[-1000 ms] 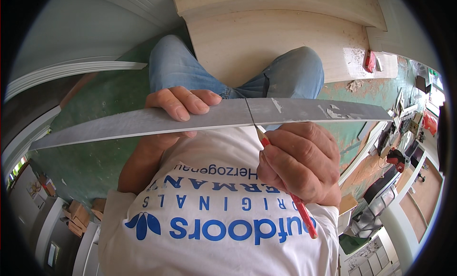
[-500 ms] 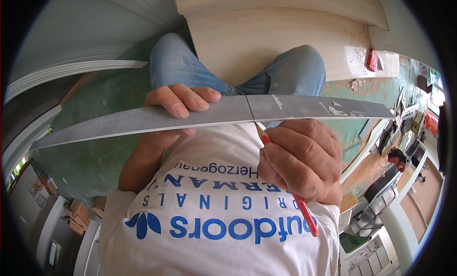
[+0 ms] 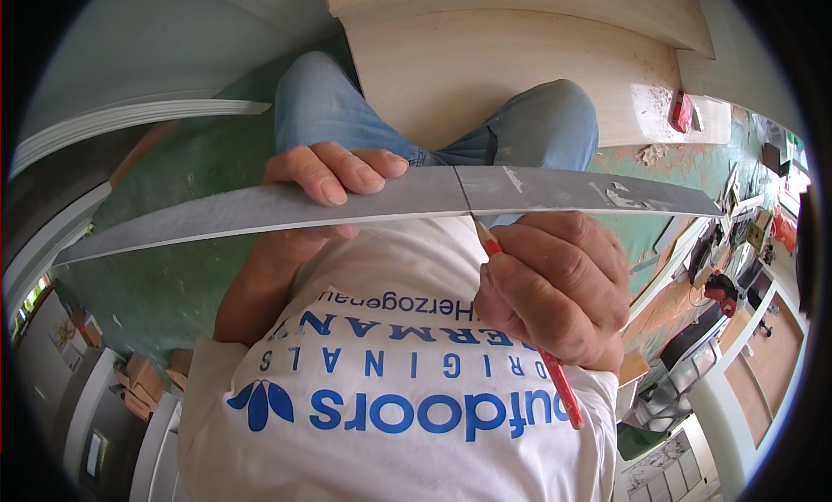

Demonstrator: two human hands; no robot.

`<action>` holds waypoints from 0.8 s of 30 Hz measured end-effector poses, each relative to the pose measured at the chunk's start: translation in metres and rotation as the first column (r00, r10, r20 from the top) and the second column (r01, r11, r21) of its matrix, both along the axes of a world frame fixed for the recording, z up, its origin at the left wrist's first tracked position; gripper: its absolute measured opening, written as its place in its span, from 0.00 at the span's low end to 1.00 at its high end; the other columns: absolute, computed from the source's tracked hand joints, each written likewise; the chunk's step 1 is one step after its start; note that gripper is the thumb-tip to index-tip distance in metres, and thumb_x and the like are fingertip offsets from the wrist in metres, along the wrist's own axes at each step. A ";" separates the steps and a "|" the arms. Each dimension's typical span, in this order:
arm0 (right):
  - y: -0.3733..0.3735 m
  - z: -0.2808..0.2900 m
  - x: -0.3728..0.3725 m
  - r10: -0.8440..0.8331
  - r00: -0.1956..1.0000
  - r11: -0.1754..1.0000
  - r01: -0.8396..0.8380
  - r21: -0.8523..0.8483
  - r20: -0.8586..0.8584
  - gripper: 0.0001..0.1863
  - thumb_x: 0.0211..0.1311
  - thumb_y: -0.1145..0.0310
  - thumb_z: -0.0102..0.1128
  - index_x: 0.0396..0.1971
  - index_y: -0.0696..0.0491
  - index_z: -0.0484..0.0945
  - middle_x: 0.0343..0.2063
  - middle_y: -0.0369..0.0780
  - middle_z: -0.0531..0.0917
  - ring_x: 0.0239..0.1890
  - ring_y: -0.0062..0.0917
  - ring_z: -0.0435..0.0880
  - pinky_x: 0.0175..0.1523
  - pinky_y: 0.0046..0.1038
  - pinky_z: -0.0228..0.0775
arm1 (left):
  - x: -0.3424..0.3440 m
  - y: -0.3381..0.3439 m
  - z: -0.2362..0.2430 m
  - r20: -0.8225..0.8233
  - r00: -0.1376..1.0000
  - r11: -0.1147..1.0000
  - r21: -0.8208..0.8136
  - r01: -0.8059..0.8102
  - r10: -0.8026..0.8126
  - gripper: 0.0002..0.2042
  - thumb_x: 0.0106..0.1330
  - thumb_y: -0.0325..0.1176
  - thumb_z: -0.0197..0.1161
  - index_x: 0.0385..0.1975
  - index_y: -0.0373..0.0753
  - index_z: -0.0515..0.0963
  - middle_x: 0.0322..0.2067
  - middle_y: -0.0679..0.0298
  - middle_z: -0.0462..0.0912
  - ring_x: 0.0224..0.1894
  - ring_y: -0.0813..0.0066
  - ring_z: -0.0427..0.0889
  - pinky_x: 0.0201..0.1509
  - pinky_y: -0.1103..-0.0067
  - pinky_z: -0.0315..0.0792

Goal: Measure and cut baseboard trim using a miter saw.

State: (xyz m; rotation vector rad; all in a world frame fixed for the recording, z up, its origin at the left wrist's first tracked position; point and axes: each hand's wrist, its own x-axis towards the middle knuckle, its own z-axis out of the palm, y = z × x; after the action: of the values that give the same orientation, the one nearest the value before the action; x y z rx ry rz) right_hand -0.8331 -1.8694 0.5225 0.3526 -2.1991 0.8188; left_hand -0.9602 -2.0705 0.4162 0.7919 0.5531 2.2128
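A long, flat grey strip (image 3: 399, 194) with a pale edge spans the view in front of my chest. My left hand (image 3: 329, 174) grips it left of its middle, with fingers over the top face and the rest of the hand beneath. A dark line (image 3: 462, 188) runs across the strip to the right of these fingers. In my closed right hand (image 3: 559, 281) is a red pencil (image 3: 562, 389). Its sharpened tip points up at the strip's near edge, by the end of the line; whether it touches, I cannot tell. Whitish scuffs mark the strip's right part.
Beyond my knees stands a pale wooden surface (image 3: 511, 60) bearing a red packet (image 3: 682, 112) and some crumbs. White trim (image 3: 147, 114) lies at the left above the green floor (image 3: 147, 303). Cardboard boxes (image 3: 143, 385) sit at lower left; tools and offcuts crowd the right side.
The strip and both hands have shifted very slightly up and to the right in the view. Both grips stay the same, and the pencil tip remains by the line.
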 end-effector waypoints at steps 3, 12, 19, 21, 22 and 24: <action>0.000 0.000 -0.001 -0.004 1.000 1.000 0.004 -0.004 0.000 0.10 0.47 0.78 0.68 0.31 0.58 0.79 0.22 0.41 0.82 0.21 0.27 0.80 0.24 0.24 0.73 | 0.001 0.000 0.000 0.008 1.000 1.000 0.011 -0.003 0.003 0.15 0.66 0.18 0.66 0.50 0.42 0.78 0.55 0.54 0.82 0.67 0.52 0.76 0.75 0.57 0.69; 0.002 0.001 -0.001 0.025 1.000 1.000 -0.025 0.016 0.012 0.09 0.48 0.77 0.68 0.31 0.58 0.79 0.22 0.41 0.82 0.22 0.27 0.81 0.24 0.24 0.73 | 0.001 -0.002 -0.001 0.012 1.000 1.000 -0.005 -0.018 0.018 0.15 0.66 0.18 0.66 0.50 0.42 0.77 0.55 0.54 0.82 0.66 0.52 0.76 0.74 0.57 0.70; 0.001 0.001 -0.002 0.003 1.000 1.000 -0.004 -0.014 -0.003 0.10 0.48 0.78 0.69 0.32 0.57 0.78 0.23 0.41 0.82 0.23 0.28 0.81 0.25 0.25 0.75 | 0.001 0.000 0.002 0.029 1.000 1.000 0.006 -0.004 0.004 0.16 0.65 0.18 0.67 0.50 0.42 0.78 0.56 0.54 0.82 0.67 0.52 0.76 0.74 0.57 0.70; 0.002 0.001 -0.002 0.021 1.000 1.000 -0.021 -0.016 0.005 0.10 0.48 0.78 0.69 0.32 0.57 0.78 0.23 0.41 0.82 0.23 0.28 0.81 0.25 0.25 0.75 | 0.001 0.001 0.001 0.015 1.000 1.000 0.010 -0.016 0.016 0.16 0.65 0.18 0.67 0.50 0.42 0.78 0.56 0.54 0.82 0.66 0.52 0.77 0.74 0.57 0.70; 0.003 0.002 -0.002 0.037 0.999 0.999 -0.037 -0.019 0.013 0.10 0.49 0.78 0.69 0.31 0.57 0.78 0.23 0.41 0.82 0.22 0.28 0.81 0.24 0.25 0.75 | 0.001 0.002 0.001 0.002 1.000 1.000 0.015 -0.026 0.026 0.15 0.66 0.18 0.67 0.50 0.42 0.78 0.56 0.54 0.82 0.66 0.52 0.77 0.74 0.57 0.70; -0.001 0.000 -0.003 0.008 1.000 1.000 -0.008 -0.021 -0.003 0.10 0.48 0.78 0.70 0.31 0.57 0.78 0.23 0.41 0.82 0.22 0.28 0.81 0.24 0.25 0.75 | 0.000 0.001 0.001 -0.005 1.000 1.000 0.009 -0.028 0.028 0.15 0.66 0.19 0.67 0.50 0.42 0.78 0.55 0.55 0.82 0.66 0.52 0.77 0.74 0.57 0.70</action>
State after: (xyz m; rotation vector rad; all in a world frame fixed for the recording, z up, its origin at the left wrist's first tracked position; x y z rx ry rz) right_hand -0.8363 -1.8703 0.5224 0.3522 -2.1861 0.8441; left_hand -0.9601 -2.0694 0.4174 0.7995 0.5610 2.2410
